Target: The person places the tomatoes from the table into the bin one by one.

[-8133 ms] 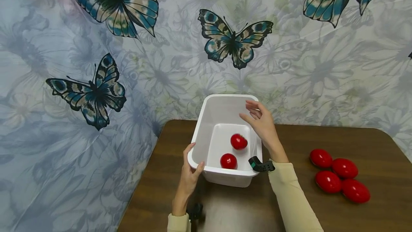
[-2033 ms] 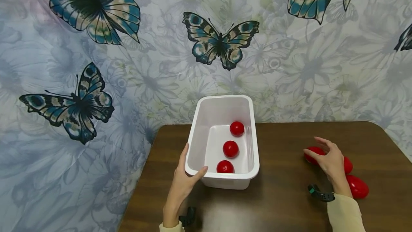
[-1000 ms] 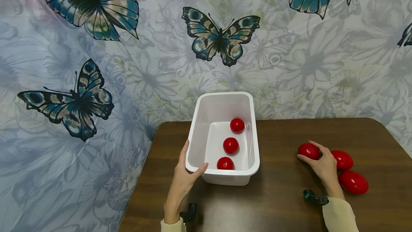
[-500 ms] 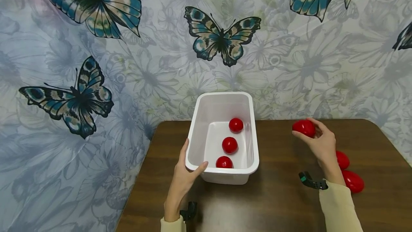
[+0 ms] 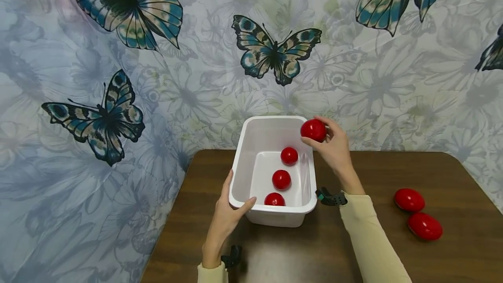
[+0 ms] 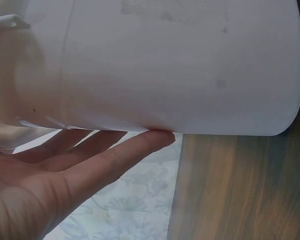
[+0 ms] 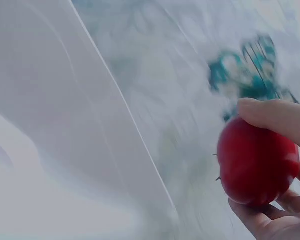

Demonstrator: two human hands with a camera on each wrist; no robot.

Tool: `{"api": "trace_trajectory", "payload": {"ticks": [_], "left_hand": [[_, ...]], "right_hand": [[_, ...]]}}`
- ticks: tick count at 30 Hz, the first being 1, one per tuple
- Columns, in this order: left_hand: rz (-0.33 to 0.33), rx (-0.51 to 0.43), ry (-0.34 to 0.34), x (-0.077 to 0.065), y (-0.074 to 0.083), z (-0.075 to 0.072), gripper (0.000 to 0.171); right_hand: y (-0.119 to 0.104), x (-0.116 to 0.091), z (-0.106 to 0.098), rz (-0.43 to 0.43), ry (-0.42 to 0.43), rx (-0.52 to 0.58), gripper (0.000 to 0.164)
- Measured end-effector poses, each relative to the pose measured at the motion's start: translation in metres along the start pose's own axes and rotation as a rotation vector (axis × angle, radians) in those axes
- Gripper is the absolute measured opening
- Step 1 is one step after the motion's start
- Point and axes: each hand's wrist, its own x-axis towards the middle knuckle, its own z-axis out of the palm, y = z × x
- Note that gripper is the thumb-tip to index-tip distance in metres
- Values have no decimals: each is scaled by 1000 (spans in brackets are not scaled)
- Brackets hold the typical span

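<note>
My right hand (image 5: 335, 146) pinches a red tomato (image 5: 313, 130) between thumb and fingers, at the far right corner of a white plastic bin (image 5: 275, 220). Green sepal tips show on this tomato (image 7: 257, 162) in the right wrist view. Inside the bin, three red tomatoes lie in a row: a far one (image 5: 289, 156), a middle one (image 5: 281, 180) and a near one (image 5: 274, 199), partly hidden by the front rim. At the bin's near left corner rests my left hand (image 5: 225, 217), thumb by the front rim. Its straight fingers (image 6: 115, 160) lie along the bin's side.
Two more red tomatoes, an upper one (image 5: 409, 200) and a lower one (image 5: 425, 226), sit on the right of the brown wooden table (image 5: 377, 174). Behind the table hangs a butterfly-patterned backdrop (image 5: 220, 77). Each wrist wears a black band.
My right hand has lifted a tomato off the table's right side and carried it left to the bin. Three tomatoes now lie in the bin, up from two. My left hand stays at the corner.
</note>
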Motion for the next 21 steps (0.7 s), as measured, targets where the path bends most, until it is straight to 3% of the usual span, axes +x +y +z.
{"api": "trace_trajectory", "payload": {"ticks": [4, 7, 21], "left_hand": [[-13, -4, 8, -2, -2, 0, 102], [-10, -8, 3, -1, -3, 1, 102], [23, -5, -6, 1, -1, -1, 101]], "right_hand": [[-6, 3, 33, -18, -80, 19, 66], [-8, 5, 45, -24, -96, 10, 66], [-4, 3, 53, -37, -136, -14, 65]]}}
